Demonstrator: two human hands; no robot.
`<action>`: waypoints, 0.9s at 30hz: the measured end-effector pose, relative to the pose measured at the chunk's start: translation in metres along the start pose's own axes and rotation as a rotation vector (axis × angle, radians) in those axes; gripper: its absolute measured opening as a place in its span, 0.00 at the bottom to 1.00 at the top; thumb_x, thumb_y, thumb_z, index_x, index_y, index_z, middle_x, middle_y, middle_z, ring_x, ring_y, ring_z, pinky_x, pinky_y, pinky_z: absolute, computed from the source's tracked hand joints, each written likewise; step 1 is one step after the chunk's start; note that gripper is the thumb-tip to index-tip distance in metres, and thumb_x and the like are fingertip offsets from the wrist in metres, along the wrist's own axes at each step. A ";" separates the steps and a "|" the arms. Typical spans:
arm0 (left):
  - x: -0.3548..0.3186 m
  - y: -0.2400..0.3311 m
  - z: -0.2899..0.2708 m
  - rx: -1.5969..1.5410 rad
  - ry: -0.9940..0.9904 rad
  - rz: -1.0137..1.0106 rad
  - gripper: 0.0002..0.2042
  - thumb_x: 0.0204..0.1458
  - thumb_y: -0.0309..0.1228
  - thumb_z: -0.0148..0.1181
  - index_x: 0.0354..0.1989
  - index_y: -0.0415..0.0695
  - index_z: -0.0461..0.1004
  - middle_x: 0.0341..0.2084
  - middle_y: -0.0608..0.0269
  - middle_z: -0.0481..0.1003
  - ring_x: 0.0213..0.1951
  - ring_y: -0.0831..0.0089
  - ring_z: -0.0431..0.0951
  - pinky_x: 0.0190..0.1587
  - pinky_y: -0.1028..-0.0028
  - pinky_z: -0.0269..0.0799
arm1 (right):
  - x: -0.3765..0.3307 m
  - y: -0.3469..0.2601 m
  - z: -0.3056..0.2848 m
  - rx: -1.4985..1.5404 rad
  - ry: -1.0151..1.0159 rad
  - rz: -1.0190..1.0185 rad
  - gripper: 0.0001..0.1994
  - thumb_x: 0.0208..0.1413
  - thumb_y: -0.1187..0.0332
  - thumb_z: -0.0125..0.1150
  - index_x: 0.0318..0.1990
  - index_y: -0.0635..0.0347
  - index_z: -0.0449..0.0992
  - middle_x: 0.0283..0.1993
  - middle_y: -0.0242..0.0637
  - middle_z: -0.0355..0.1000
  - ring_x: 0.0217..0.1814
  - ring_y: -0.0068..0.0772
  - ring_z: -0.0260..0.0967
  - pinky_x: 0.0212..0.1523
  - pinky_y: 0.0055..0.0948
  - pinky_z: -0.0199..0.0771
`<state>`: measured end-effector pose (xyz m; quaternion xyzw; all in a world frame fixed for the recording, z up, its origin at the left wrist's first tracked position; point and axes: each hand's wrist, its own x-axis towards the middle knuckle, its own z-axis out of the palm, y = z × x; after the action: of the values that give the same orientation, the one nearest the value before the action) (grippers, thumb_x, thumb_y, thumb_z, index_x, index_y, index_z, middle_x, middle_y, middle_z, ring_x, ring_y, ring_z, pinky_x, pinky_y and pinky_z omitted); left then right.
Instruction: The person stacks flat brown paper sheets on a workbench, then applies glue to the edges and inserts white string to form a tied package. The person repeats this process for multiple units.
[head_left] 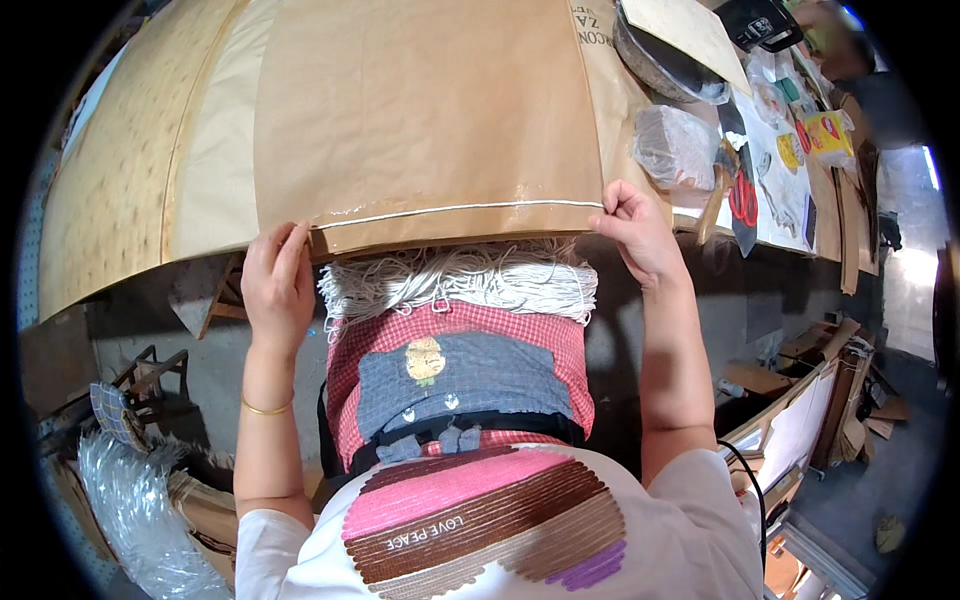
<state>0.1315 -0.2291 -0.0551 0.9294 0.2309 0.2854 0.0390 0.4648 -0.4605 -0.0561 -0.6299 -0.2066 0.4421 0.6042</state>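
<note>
Both hands pinch the paper (420, 120) edge: left hand (277, 285), right hand (635, 230). Keep the cord (460, 209) straight along the fold and press evenly.

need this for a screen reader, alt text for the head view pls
Both hands pinch the near edge of a brown paper sheet on a workbench: left hand at one corner, right hand at the other. A white cord bundle lies under that edge; red scissors sit right.
</note>
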 end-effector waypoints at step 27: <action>0.039 -0.022 -0.025 -0.405 -0.437 -0.096 0.23 0.28 0.26 0.72 0.39 0.38 0.75 0.37 0.57 0.71 0.42 0.58 0.71 0.46 0.66 0.67 | 0.020 -0.007 0.049 -0.578 0.052 -0.316 0.03 0.51 0.77 0.61 0.28 0.67 0.75 0.25 0.31 0.68 0.27 0.19 0.64 0.28 0.19 0.64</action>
<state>0.1370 -0.1931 -0.0188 0.9301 0.1991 0.1165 0.2858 0.4373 -0.4148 -0.0494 -0.7465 -0.4032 0.2497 0.4668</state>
